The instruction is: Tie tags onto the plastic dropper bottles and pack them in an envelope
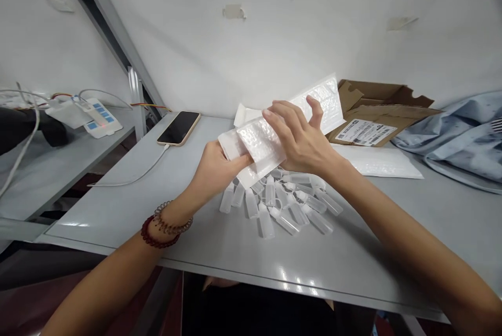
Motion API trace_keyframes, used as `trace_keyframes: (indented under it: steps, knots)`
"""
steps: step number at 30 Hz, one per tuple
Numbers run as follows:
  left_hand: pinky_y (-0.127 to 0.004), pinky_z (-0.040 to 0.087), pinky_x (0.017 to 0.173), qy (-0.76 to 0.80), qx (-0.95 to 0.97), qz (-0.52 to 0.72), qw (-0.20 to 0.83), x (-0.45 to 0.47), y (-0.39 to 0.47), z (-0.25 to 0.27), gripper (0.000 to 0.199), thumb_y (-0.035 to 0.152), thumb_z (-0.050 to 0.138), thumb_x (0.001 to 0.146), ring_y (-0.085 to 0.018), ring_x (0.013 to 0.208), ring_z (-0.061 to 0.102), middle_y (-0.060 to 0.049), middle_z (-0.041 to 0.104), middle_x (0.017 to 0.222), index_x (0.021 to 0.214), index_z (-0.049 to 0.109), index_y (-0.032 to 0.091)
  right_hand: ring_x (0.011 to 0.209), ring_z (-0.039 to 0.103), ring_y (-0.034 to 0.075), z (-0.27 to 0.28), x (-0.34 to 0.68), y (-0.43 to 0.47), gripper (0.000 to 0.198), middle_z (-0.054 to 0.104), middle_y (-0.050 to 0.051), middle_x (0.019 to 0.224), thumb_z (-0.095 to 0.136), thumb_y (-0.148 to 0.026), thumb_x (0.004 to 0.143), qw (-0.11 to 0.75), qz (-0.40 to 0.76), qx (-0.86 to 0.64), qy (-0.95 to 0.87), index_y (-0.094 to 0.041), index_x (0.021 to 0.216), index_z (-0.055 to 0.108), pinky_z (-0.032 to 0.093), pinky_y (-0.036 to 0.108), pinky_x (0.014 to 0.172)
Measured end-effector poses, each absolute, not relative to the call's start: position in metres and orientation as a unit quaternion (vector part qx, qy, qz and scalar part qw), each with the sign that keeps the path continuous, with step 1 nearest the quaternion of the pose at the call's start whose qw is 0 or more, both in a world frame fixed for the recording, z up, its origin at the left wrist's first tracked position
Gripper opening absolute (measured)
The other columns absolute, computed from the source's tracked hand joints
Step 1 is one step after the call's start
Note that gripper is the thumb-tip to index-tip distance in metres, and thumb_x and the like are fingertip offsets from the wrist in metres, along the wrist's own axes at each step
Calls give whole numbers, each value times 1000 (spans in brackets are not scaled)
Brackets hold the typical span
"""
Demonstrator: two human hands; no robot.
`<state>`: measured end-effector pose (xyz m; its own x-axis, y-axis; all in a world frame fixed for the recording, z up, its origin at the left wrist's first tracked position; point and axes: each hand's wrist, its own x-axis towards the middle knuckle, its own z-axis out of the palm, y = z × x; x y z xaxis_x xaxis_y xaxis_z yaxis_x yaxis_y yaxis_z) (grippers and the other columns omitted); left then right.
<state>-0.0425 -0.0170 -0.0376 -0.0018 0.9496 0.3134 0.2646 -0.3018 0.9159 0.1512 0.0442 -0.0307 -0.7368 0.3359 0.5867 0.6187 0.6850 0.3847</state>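
Observation:
A small white bubble mailer (257,150) is held up at a tilt above the table, partly folded over. My left hand (215,169) is closed on its lower left end, the thumb pressed against the folded layer. My right hand (300,135) grips the other side, fingers across the upper surface, little finger raised and thumb hidden. Beneath both hands lies a loose pile of small clear plastic squeeze bottles (282,203) with white caps. Behind the hands, another white bubble mailer (327,103) leans up against the box.
An open cardboard box (374,114) with a label stands at the back right. A flat white mailer (376,161) lies in front of it, blue cloth (458,137) beside it. On the left are a charging phone (179,128), its cable and a power strip (102,119).

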Motion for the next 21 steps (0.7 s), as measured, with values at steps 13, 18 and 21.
trace_keyframes:
  steps: [13,18,21]
  knots:
    - [-24,45,60,477,728,380,313,-63,-11,-30,18,28,54,84,-14,67,60,-3,68,76,81,67,16,89,56,32,-11,196,21,52,62,16,95,52,-28,78,189,-328,-364,-851,-12,127,41,36,49,82]
    - [-27,46,72,364,871,144,298,-72,-18,-26,23,11,55,77,-17,84,60,-2,70,90,91,70,21,73,61,30,-27,248,1,54,67,13,87,57,-30,76,244,-370,-388,-808,-20,127,44,42,47,75]
    - [-27,45,74,329,898,90,279,-68,-24,-28,26,7,57,75,-19,91,55,-3,68,88,92,70,21,71,63,32,-38,266,-3,58,67,14,88,58,-40,76,293,-366,-431,-771,-23,130,44,43,49,71]
